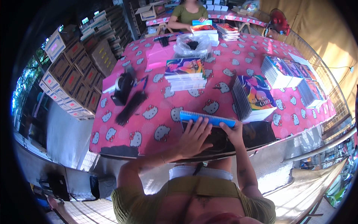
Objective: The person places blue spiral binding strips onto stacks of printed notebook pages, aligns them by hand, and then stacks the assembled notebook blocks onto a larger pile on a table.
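A blue notebook (pixel 207 118) with a row of spiral binding along its far edge lies at the table's near edge, over a dark mat (pixel 257 135). My left hand (pixel 194 137) rests on it with outstretched fingers, tips on the blue cover. At its right end my right hand (pixel 234 133) grips the notebook, thumb on top; the other fingers are mostly hidden. Just beyond, to the right, stands a stack of colourful notebooks (pixel 257 93) beside a row of dark coil bindings (pixel 240 100). Another notebook stack (pixel 185 74) sits near the table's middle.
Black coils (pixel 131 108) and a black tape dispenser (pixel 123 89) lie on the left. More notebook stacks (pixel 281 72) stand at right. A plastic bag (pixel 192 46) holds dark pieces. Across the pink patterned table (pixel 156 112), a person (pixel 188 16) handles books. Cartons (pixel 71 76) are piled at left.
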The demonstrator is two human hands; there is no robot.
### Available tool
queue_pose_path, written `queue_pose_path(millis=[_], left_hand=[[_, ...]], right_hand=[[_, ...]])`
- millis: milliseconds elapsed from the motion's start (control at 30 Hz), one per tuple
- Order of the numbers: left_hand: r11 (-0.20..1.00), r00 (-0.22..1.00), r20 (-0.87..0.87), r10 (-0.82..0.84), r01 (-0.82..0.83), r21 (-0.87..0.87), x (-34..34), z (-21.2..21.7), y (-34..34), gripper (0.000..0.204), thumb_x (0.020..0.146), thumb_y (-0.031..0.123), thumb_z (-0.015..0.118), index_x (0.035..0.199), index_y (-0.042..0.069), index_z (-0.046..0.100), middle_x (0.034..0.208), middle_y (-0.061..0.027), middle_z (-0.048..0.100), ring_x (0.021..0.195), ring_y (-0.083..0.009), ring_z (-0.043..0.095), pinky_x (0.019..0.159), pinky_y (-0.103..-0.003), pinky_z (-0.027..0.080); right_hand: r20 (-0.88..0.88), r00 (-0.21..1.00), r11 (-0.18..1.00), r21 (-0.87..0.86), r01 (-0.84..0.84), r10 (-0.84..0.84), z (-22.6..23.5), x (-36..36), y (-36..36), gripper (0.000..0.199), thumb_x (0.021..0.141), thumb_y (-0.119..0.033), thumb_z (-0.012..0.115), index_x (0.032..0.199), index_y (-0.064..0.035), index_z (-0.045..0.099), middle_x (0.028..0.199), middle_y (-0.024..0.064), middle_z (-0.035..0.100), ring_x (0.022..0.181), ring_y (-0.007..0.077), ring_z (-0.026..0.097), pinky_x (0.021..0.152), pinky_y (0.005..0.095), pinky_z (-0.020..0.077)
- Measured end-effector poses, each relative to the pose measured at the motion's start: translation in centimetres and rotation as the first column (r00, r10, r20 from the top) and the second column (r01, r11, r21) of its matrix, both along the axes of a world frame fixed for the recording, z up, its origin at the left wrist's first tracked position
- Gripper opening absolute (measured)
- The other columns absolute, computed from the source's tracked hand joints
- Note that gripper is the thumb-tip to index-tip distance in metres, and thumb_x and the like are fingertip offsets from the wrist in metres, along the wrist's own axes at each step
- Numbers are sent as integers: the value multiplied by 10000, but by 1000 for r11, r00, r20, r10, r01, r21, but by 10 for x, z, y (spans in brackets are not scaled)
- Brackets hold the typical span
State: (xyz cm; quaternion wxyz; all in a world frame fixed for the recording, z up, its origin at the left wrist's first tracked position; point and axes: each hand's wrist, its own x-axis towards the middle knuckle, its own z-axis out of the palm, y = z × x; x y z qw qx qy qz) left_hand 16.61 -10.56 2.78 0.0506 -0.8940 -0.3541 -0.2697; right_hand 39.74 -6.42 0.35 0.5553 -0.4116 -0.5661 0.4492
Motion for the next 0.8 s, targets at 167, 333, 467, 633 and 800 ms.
queue_pose_path(millis=[167, 333, 467, 633, 800], left_hand=[[936, 937, -107, 333, -315, 158, 12, 51, 45, 753, 971, 543, 542, 1516, 39, 414, 1572, -276, 351, 1472, -435, 328, 1148, -670, 235], [987, 992, 96, 87, -99, 129, 13, 35, 16, 639, 975, 477, 581, 1456, 68, 478, 1503, -232, 427, 1394, -406, 422, 1162, -647, 227], [981, 991, -131, -37, 11, -193, 5, 49, 48, 403, 954, 383, 656, 1218, 79, 635, 1271, -132, 614, 1226, -280, 571, 1162, -599, 268], [978, 997, 17, 81, -83, 191, 24, 55, 35, 514, 962, 470, 598, 1265, 55, 609, 1395, -166, 549, 1349, -357, 481, 1157, -632, 248], [998, 999, -29, 24, -22, 57, 21, -4, -15, 827, 949, 601, 523, 1472, -34, 440, 1547, -250, 397, 1456, -455, 335, 1153, -666, 220]], right_hand=[[24, 1000, 999, 32, -11, 11, -7, -6, -3, 200, 891, -104, 791, 1026, 27, 724, 892, 21, 717, 828, 65, 622, 756, 251, 501], [14, 999, 997, 75, 34, -35, 1, -6, -13, 173, 885, -94, 791, 997, 26, 735, 868, 23, 716, 800, 66, 625, 736, 256, 505], [24, 1000, 997, 74, 16, -17, 1, -3, -18, 171, 886, -62, 777, 1030, 23, 742, 877, 30, 728, 801, 72, 636, 741, 247, 509], [-10, 998, 988, 145, 60, -59, 6, -6, -30, 179, 879, -59, 783, 1033, 22, 740, 873, 29, 731, 800, 67, 632, 736, 240, 507], [-23, 995, 987, 130, 99, -97, 13, -20, -34, 160, 882, -63, 778, 1007, 23, 727, 869, 30, 727, 790, 63, 624, 716, 235, 505]])
